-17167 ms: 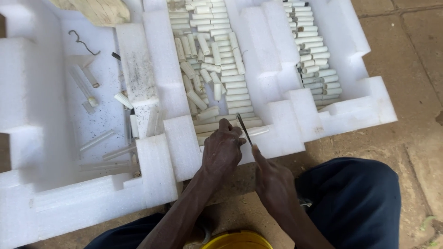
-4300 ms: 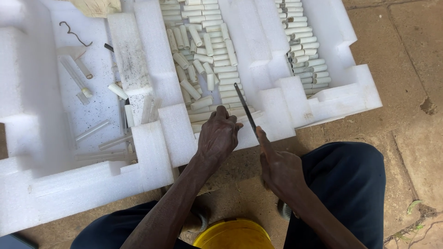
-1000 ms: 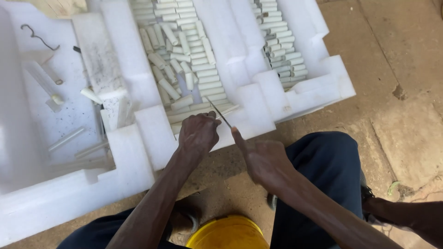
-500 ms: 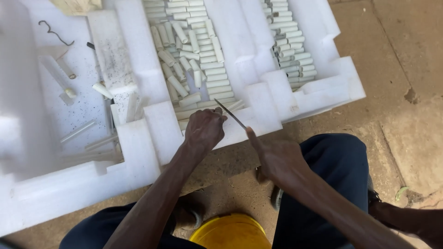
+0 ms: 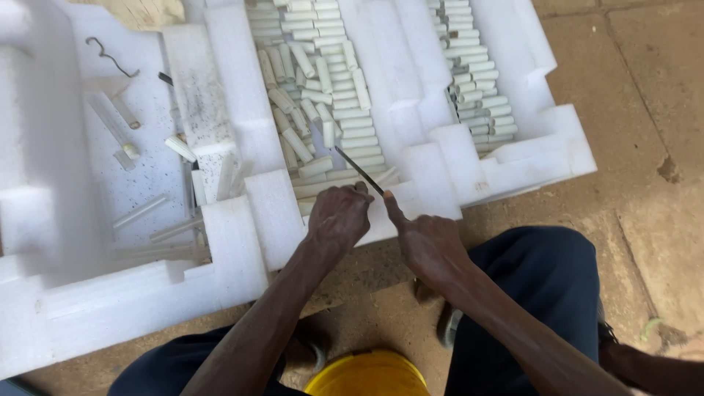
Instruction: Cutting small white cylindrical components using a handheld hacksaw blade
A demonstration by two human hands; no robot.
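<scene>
My left hand (image 5: pixel 339 217) is closed over the near rim of a white foam tray (image 5: pixel 242 249), gripping something small that its fingers hide. My right hand (image 5: pixel 425 240) sits just right of it, shut on a thin dark blade (image 5: pixel 358 169) that slants up and left over the tray. The blade's near end passes between the two hands. Beyond it, the tray's middle compartment holds several short white sticks (image 5: pixel 323 95), some in neat rows and some loose.
A second compartment of white sticks (image 5: pixel 473 88) lies to the right. The left compartment holds a bent wire hook (image 5: pixel 110 57), a few loose sticks and dark specks. A yellow bucket (image 5: pixel 367 374) stands between my knees on the brown paved floor (image 5: pixel 645 132).
The camera has shifted, so the tray and hands sit slightly differently in view. Both hands keep the same grip at the tray's near rim, with the blade still slanting up-left.
</scene>
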